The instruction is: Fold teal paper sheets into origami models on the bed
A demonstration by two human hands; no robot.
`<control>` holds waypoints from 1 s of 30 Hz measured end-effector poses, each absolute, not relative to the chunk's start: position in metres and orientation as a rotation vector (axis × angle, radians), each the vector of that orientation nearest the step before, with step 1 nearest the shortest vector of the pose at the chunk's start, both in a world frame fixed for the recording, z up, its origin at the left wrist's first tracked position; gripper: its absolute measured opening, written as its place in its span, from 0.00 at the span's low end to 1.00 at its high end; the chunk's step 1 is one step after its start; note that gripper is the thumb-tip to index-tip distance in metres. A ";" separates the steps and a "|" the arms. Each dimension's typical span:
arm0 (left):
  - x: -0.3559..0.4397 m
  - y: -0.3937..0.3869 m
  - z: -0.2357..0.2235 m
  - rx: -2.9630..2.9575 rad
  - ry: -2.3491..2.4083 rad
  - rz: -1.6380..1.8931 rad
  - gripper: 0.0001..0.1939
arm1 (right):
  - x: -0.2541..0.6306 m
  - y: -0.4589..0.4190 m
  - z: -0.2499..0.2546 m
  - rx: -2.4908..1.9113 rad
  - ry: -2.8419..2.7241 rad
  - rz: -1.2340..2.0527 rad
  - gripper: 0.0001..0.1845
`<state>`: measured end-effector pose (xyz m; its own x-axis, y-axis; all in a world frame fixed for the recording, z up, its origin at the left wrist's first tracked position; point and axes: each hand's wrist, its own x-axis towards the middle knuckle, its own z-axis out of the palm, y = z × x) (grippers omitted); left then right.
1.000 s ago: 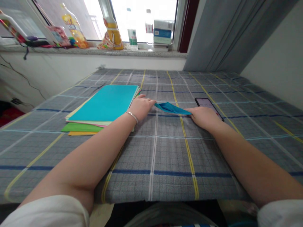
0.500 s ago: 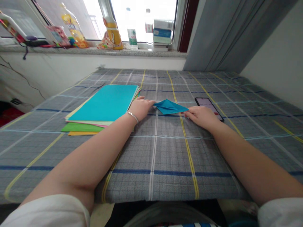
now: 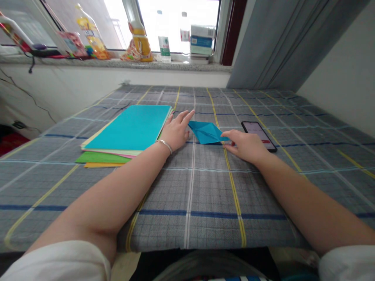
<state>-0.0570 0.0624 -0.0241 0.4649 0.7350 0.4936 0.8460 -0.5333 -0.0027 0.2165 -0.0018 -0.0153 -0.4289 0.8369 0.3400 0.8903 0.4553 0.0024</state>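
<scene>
Blue folded paper (image 3: 206, 132) lies between two bare hands on checked cloth (image 3: 205, 195);
left hand (image 3: 175, 130) spread wide, just beside it; right hand (image 3: 246, 146) open, fingertips touching its right tip; open cloth toward near edge.

2 hands (image 3: 175, 132) (image 3: 245, 146) | 1 folded blue paper (image 3: 206, 132) | 1 phone (image 3: 259, 136) | 1 bangle (image 3: 165, 146)

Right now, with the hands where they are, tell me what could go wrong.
The folded blue paper lies loose by the right hand, so a nudge could push it toward the phone. The left hand sits beside the stack of coloured paper and might disturb it. The woven cloth looks soft, so creases pressed there may come out weak.
</scene>
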 end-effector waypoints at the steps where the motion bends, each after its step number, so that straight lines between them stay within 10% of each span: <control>1: -0.057 0.063 -0.024 -2.470 -1.373 -0.650 0.38 | 0.216 -0.002 -0.016 -1.485 -2.416 -0.268 0.15; 30: -0.035 0.049 -0.037 -2.649 -1.326 -0.333 0.19 | 0.247 0.043 -0.020 -2.076 -1.746 -0.333 0.17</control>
<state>-0.0352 0.0486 -0.0374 0.5820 0.7675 0.2687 0.8034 -0.5939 -0.0435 0.2474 0.0433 -0.0197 0.1886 0.8824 0.4311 0.9791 -0.1349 -0.1523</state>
